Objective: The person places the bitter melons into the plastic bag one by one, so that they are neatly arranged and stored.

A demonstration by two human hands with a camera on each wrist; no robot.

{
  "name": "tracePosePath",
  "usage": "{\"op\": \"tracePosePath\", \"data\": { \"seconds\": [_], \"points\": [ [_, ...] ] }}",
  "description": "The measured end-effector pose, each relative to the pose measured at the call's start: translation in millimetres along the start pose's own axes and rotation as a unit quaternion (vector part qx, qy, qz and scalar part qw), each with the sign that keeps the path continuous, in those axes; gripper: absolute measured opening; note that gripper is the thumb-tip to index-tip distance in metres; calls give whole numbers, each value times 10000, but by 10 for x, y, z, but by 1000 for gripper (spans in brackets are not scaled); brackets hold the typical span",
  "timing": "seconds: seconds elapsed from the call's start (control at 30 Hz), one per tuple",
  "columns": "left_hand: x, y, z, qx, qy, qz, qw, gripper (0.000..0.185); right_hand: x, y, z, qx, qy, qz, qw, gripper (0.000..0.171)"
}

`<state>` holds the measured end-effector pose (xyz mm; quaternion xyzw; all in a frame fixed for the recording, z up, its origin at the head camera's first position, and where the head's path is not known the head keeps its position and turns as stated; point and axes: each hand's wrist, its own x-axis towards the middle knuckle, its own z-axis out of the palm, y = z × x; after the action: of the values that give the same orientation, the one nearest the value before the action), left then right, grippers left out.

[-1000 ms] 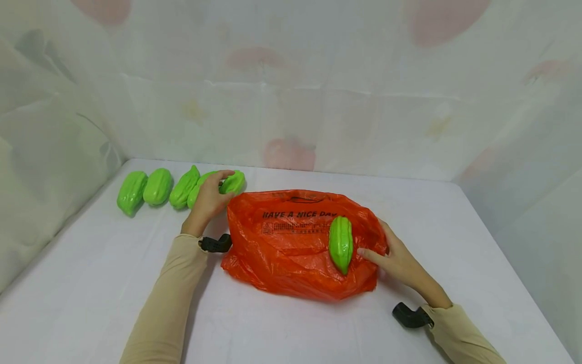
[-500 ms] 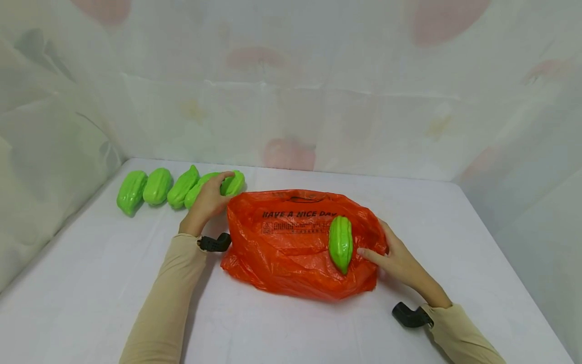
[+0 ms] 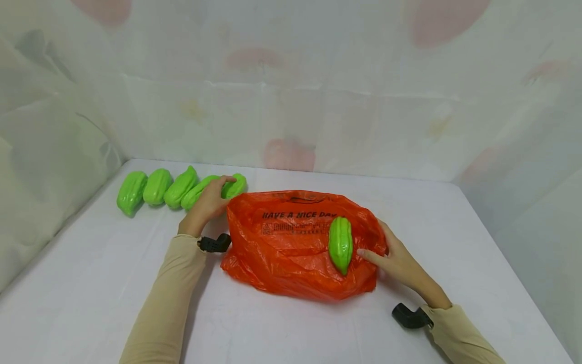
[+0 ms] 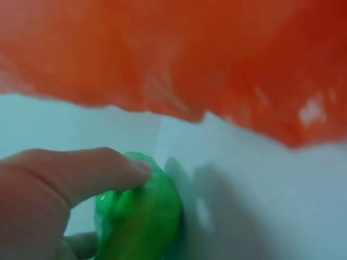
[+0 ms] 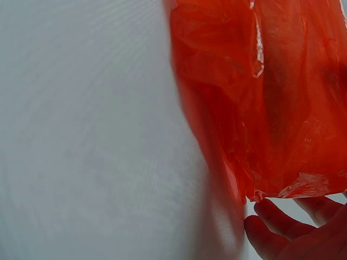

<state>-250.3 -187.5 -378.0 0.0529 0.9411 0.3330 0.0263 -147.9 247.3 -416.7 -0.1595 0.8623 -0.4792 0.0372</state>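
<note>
The left hand (image 3: 206,205) is curling its grip around the rightmost ridged green plastic gourd (image 3: 232,186) at ten o'clock of the crinkled orange plastic bag (image 3: 291,247) (right hand (image 3: 397,260) is resting spread beside it).

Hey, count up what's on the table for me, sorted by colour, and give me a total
Green gourds: 6, five in a row by the left hand, one lying on the bag.
Orange bags: 1, beside the right hand.
Total: 7
</note>
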Motion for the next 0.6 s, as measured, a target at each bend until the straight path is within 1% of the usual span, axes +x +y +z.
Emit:
{"op": "tracePosePath", "data": {
  "seconds": [0.13, 0.4, 0.6],
  "points": [
    [-3, -29, 3, 27, -54, -62, 10000, 62, 4, 1, 2, 51, -9, -5, 10000, 80],
    [-7, -43, 12, 89, 80, -158, 9998, 56, 4, 17, 4, 21, 4, -28, 10000, 80],
    [-21, -30, -22, 68, 152, -86, 9998, 53, 12, 28, 7, 9, 13, 2, 10000, 80]
  ]
}}
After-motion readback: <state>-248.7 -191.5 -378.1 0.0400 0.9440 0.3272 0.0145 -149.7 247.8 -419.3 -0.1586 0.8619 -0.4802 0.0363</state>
